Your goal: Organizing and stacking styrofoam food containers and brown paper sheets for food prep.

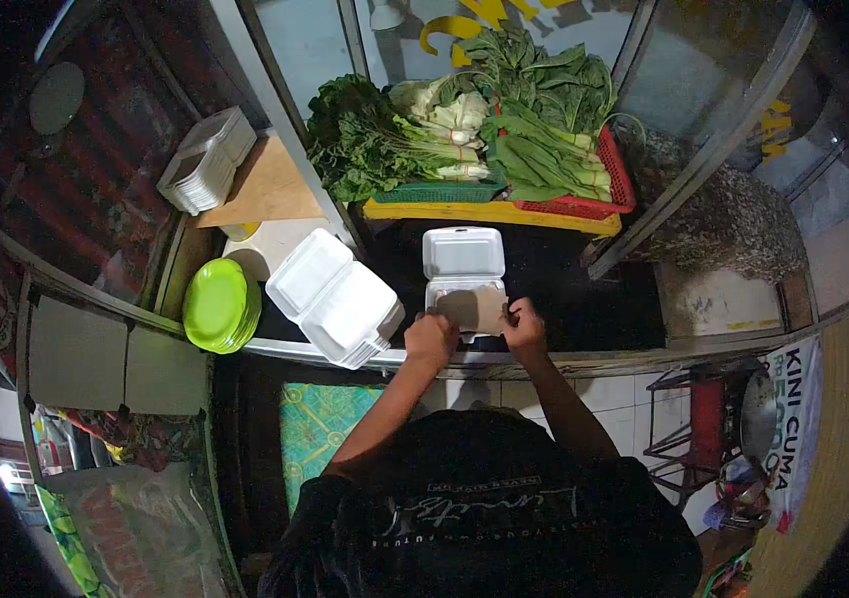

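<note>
An open white foam clamshell box (463, 253) sits on the dark counter in front of me, its lid tilted back away from me. Over its base lies a sheet of brown paper (475, 308). My left hand (430, 340) grips the paper at its left edge, fingers curled in. At the right edge, my right hand (525, 325) pinches the sheet between thumb and fingers. The paper covers most of the box's inside. To the left, a stack of opened foam boxes (342, 310) lies at an angle near the counter's front edge.
Leafy greens (424, 142) fill a green basket (439, 193) and a red basket (619, 172) behind the box. Lime-green plates (215, 303) are stacked at the left. More foam boxes (204, 161) stand on a wooden board (275, 187). Metal frame posts (708, 142) flank the counter.
</note>
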The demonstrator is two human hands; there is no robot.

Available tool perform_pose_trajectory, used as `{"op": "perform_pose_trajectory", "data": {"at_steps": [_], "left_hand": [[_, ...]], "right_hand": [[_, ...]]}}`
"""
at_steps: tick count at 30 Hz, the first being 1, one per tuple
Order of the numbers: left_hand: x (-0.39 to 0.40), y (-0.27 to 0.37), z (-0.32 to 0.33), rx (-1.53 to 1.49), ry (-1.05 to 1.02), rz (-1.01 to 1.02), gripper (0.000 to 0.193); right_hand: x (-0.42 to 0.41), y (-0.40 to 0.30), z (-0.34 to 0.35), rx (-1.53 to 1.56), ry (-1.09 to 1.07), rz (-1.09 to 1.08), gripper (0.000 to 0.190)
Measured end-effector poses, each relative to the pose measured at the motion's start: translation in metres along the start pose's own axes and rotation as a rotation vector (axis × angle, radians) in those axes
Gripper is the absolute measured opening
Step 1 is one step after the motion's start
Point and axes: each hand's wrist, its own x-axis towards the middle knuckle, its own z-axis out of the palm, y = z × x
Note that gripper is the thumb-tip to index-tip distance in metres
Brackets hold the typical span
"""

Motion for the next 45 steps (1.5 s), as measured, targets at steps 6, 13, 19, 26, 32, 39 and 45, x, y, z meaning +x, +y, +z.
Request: {"op": "perform_pose_trajectory", "data": {"at_steps": [6,13,19,26,32,39,45], "left_hand": [[0.016,0.004,0.019,0.113,-0.123,-0.089,0.034],[0.02,0.006,0.016,0.051,-0.157,-0.193,0.044],[0.018,0.006,0.012,0.076,-0.131,-0.187,0.051],[0.009,0.016,-0.015,-0.264,0.049,-0.186,0.055],[-0.027,0.012,-0.06,-0.584,0.337,-0.156,0.055],[-0.079,-0.025,-0.11,-0.793,0.449,-0.16,0.043],[-0.11,-0.073,-0.122,-0.79,0.632,-0.244,0.043]], "right_hand": [[0.001,0.029,0.015,0.005,0.025,0.035,0.03],[0.001,0.028,0.01,0.101,-0.014,0.063,0.024],[0.004,0.012,0.002,0.076,-0.002,0.072,0.022],[0.017,0.0,-0.016,0.261,0.02,0.099,0.02],[0.032,-0.077,-0.04,0.511,-0.108,0.257,0.021],[0.035,-0.154,-0.017,0.666,-0.288,0.317,0.022],[0.038,-0.192,0.041,0.516,-0.416,0.189,0.031]]}}
